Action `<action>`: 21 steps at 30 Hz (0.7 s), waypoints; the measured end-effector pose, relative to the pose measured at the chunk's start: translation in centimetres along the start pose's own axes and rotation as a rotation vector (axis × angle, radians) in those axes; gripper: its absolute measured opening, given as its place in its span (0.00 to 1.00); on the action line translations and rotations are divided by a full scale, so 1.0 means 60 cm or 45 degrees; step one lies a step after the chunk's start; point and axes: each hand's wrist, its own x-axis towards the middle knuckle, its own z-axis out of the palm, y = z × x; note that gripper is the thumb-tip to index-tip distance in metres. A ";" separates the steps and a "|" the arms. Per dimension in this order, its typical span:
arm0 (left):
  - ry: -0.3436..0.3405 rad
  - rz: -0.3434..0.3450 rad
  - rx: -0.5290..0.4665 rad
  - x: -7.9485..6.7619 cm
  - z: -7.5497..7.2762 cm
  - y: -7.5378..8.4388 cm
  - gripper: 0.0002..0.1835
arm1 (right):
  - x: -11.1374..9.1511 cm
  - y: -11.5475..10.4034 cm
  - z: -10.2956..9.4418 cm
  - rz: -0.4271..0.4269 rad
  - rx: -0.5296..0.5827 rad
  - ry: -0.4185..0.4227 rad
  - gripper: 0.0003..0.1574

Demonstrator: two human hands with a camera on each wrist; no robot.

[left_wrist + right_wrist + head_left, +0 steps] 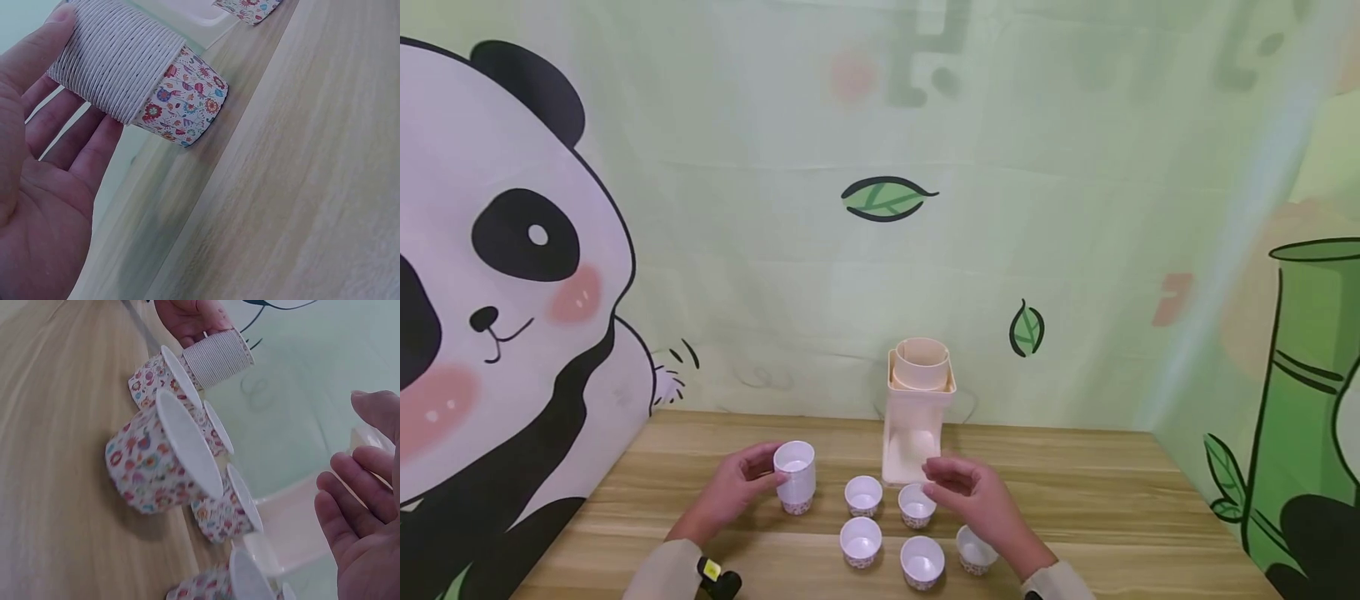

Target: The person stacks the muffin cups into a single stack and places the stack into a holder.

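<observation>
My left hand [741,483] grips a tall stack of white paper baking cups [796,475] near its upper part, thumb on one side and fingers on the other. In the left wrist view the nested rims of the stack [119,56] show above one floral cup wall [187,97]. My right hand [973,493], fingers loosely bent and holding nothing, hovers over the right side of several single baking cups [861,542]. These stand upright on the table, and the right wrist view shows the floral print on one cup [150,462] beside the right hand [365,506].
A pale pink holder [913,442] with a round tube [921,367] in its top stands behind the cups, near the back of the wood-grain table [715,442]. A green cloth backdrop [760,250] with panda and bamboo prints rises around the table.
</observation>
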 end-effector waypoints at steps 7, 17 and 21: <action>0.009 -0.011 0.028 0.002 0.000 -0.001 0.31 | -0.029 0.015 -0.024 0.032 -0.017 0.036 0.28; -0.018 -0.006 0.022 0.004 -0.002 -0.005 0.31 | -0.071 0.035 -0.048 0.030 -0.057 0.088 0.30; -0.028 0.001 -0.003 0.005 -0.004 -0.008 0.31 | -0.080 0.039 -0.058 0.067 -0.053 0.101 0.31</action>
